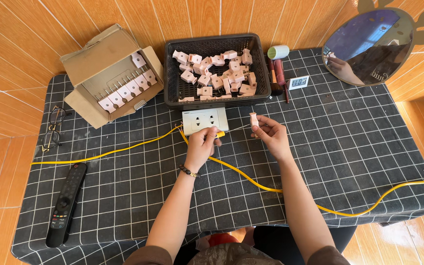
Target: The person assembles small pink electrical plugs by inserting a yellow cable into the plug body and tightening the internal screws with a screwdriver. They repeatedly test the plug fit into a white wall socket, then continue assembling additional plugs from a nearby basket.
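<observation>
1. The left hand (pixel 201 145) is closed around a small yellow tool (pixel 219 133), seemingly a screwdriver handle, whose tip pokes out past the fingers toward the right hand.
2. Just beyond the left hand's knuckles lies a white socket block (pixel 205 120), touching or nearly touching the fingers; the yellow cable (pixel 251 181) runs under this hand and off to both sides of the table.
3. The right hand (pixel 271 135) pinches a pink plug (pixel 254 120) between thumb and fingertips, holding it upright above the cloth, a little apart from the left hand.
4. The step in hand looks like fitting or wiring: one plug is singled out and the tool is brought near it, but tool and plug are not yet touching.
5. Judging from this, the next move calls for a steady pinch on the plug and a fine aim of the tool tip at its screw or seam; the small part could slip or turn in the fingers.
6. Farther out from both hands stands a black basket (pixel 172 83) full of more pink plugs, and beyond the left hand, to its outer side, a cardboard box (pixel 99 54) with plugs set in rows.
7. Near the left elbow lies a remote control (pixel 66 203); spectacles (pixel 52 130) rest farther out.
</observation>
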